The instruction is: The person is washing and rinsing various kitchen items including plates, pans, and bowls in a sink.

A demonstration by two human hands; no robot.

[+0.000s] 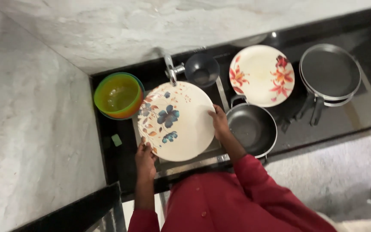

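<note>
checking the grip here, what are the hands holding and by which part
Both hands hold the cream plate with blue flowers over the sink: left hand at its lower left rim, right hand at its right rim.

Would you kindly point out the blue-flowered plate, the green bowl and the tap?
Blue-flowered plate [181, 124], head view, bare cream centre.
Green bowl [117, 95], head view, inside bottom.
Tap [171, 71], head view, metal spout.

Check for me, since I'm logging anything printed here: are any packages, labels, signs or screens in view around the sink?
None in view: only dishes and pans around the sink, and the blue-flowered plate held by the left hand and right hand.
</note>
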